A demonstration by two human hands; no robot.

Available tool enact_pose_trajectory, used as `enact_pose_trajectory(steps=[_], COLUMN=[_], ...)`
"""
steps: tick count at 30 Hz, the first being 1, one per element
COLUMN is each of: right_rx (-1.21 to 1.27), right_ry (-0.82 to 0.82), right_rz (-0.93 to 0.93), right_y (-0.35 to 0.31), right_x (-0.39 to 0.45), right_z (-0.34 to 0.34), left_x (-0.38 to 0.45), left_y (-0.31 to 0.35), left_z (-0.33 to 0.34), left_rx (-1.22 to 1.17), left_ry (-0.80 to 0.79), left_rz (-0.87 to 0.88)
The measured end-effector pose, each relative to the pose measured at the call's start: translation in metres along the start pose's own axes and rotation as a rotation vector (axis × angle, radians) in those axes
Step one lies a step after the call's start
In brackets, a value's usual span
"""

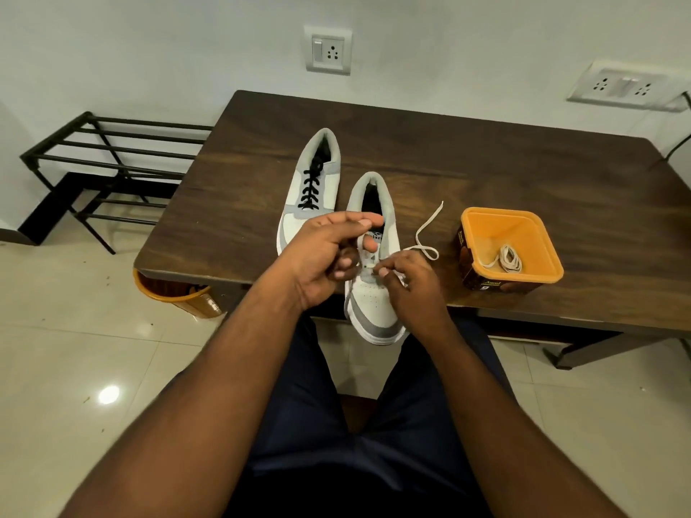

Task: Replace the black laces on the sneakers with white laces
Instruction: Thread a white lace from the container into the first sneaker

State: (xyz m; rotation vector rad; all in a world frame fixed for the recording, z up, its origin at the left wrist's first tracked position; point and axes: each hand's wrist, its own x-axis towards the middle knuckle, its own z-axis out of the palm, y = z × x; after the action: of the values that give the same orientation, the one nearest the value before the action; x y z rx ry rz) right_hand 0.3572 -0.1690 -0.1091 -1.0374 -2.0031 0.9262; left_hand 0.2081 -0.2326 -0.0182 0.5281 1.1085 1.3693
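A white wall with two socket plates, one point(328, 49) above the far edge and another point(622, 85) toward the far right corner, backs a dark wooden table point(523, 173) standing on pale glossy floor tiles. A black metal rack point(108, 162) stands on the floor off the table's left edge, and an orange bin point(175, 293) shows under the near left corner.

Two grey-and-white sneakers lie on the table, toes toward the person. The far sneaker point(310, 188) sits near the middle of the table and carries a black lace point(312, 185). The near sneaker point(374, 293) lies just to its right, its toe overhanging the near edge.

The left hand point(325, 256) is over the near sneaker's tongue with its fingers curled, thumb and forefinger closed near the tongue; what they pinch cannot be made out. The right hand point(415, 286) is at the lower eyelets, fingertips pinching a white lace point(426, 233), whose free end loops out across the table to the right.

Near the near edge, right of the sneakers, stands an orange tub point(486, 226) with a bundled second white lace point(504, 259) inside.
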Motion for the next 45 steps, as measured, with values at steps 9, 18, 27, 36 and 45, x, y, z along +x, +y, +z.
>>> enact_pose_trajectory(steps=[9, 18, 27, 36, 45], right_rx=[0.851, 0.302, 0.295, 0.294, 0.371], right_ry=[-0.189, -0.049, 0.025, 0.004, -0.068], right_rz=[0.377, 0.245, 0.244, 0.256, 0.254], right_y=[-0.043, -0.026, -0.019, -0.02, -0.02], right_x=[-0.025, -0.003, 0.018, 0.018, 0.022], right_z=[0.002, -0.021, -0.028, -0.022, -0.034], left_x=[0.005, -0.005, 0.011, 0.012, 0.018], left_y=[0.003, -0.008, -0.04, -0.03, -0.039], left_z=[-0.003, -0.026, -0.033, -0.021, -0.016], left_rx=[-0.049, 1.378, 0.565, 0.714, 0.469], left_ry=[0.231, 0.395, 0.188, 0.191, 0.232], left_rz=[0.085, 0.163, 0.06, 0.152, 0.09])
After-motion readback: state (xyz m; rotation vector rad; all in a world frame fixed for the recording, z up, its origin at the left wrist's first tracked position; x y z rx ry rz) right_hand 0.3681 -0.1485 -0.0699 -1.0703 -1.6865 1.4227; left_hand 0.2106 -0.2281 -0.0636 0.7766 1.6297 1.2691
